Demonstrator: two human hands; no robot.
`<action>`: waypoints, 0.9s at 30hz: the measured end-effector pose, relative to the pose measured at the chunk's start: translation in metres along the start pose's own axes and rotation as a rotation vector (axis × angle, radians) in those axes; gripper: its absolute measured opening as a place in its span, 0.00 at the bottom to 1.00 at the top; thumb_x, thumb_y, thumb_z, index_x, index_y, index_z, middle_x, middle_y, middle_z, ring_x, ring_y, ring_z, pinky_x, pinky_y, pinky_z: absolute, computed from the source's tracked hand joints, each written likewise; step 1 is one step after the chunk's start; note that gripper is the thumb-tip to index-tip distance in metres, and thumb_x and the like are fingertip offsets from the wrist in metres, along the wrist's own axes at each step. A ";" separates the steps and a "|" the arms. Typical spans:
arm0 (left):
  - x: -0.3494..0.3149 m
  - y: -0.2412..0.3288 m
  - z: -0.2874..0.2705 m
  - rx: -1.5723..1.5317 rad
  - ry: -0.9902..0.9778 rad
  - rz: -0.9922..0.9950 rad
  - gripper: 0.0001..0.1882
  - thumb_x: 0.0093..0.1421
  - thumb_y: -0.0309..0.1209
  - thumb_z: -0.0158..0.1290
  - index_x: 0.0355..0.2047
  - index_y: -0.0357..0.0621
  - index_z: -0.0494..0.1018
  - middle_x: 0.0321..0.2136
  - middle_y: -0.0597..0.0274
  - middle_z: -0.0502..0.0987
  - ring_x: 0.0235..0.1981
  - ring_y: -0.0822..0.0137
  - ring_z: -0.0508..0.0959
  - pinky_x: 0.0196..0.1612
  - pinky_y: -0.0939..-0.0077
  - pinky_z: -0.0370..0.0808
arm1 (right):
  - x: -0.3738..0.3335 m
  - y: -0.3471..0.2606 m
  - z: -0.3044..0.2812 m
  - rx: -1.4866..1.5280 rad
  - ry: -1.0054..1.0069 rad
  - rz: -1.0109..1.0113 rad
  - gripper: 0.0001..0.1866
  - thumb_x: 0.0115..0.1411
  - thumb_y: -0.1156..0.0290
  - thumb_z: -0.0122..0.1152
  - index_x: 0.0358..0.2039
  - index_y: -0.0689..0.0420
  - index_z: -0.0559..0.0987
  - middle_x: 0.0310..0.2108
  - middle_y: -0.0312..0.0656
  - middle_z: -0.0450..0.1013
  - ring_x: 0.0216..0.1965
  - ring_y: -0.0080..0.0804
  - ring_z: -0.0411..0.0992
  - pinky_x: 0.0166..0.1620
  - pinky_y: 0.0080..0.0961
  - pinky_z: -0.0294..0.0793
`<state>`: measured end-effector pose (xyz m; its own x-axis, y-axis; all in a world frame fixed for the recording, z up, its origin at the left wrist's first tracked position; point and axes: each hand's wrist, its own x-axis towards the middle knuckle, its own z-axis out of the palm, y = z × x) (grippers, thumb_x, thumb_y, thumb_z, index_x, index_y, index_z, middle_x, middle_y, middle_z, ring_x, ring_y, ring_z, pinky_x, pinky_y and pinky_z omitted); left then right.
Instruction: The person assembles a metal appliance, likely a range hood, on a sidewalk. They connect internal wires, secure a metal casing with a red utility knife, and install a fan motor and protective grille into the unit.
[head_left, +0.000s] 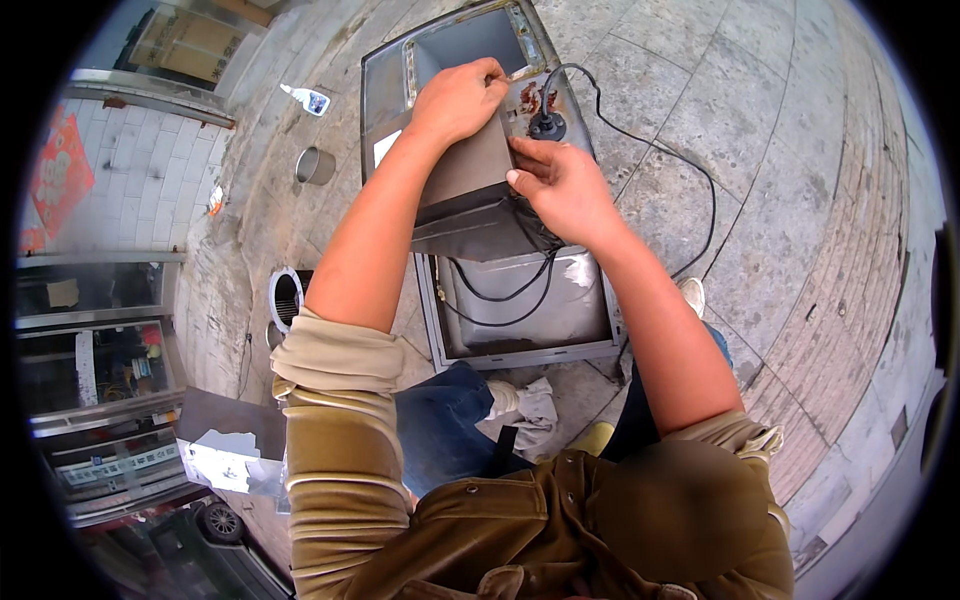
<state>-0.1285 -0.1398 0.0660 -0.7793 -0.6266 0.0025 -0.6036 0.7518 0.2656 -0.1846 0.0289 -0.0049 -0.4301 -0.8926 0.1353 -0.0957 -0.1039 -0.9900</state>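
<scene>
A grey metal appliance housing (552, 352) lies on the pavement, with an open recess at each end. Across its middle stands a box-shaped dark brown metal part (466, 172) with a white label on its left. My left hand (462, 103) is closed over the far side of that part, fingertips bent together near a rusty patch; what they pinch is hidden. At the right edge of the metal part, my right hand (568, 192) grips with thumb and fingers. Just beyond it, a black cable fitting (547, 126) sits on the housing. Loose black wires (500, 298) hang into the near recess.
A black cable (713, 190) loops over the paving on the right. To the left are a white spray bottle (308, 99), a metal cup-like cylinder (315, 166) and a round slotted part (287, 297). A crumpled grey cloth (537, 412) lies by my feet.
</scene>
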 end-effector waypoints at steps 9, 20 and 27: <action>0.000 -0.006 -0.009 -0.037 0.021 0.056 0.15 0.58 0.40 0.44 0.35 0.48 0.77 0.35 0.56 0.80 0.40 0.53 0.77 0.44 0.64 0.72 | 0.002 -0.010 -0.014 0.050 -0.023 -0.035 0.18 0.57 0.75 0.55 0.47 0.69 0.77 0.42 0.55 0.77 0.43 0.40 0.78 0.47 0.27 0.74; 0.009 -0.019 -0.003 -0.042 0.021 0.096 0.16 0.57 0.42 0.43 0.37 0.51 0.77 0.35 0.54 0.80 0.40 0.49 0.77 0.43 0.58 0.73 | -0.017 -0.034 -0.014 -0.287 0.282 -0.160 0.10 0.56 0.76 0.55 0.37 0.65 0.81 0.32 0.52 0.79 0.33 0.47 0.77 0.41 0.35 0.76; 0.005 -0.013 0.001 0.014 0.002 0.086 0.15 0.58 0.41 0.44 0.36 0.49 0.76 0.34 0.57 0.80 0.38 0.53 0.78 0.42 0.63 0.72 | -0.052 -0.046 0.020 -0.686 0.071 -0.264 0.32 0.53 0.67 0.64 0.52 0.79 0.67 0.42 0.63 0.72 0.42 0.52 0.74 0.47 0.37 0.73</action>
<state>-0.1251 -0.1521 0.0616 -0.8281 -0.5599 0.0271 -0.5367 0.8058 0.2503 -0.1398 0.0711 0.0325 -0.3701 -0.8428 0.3907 -0.7338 0.0073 -0.6793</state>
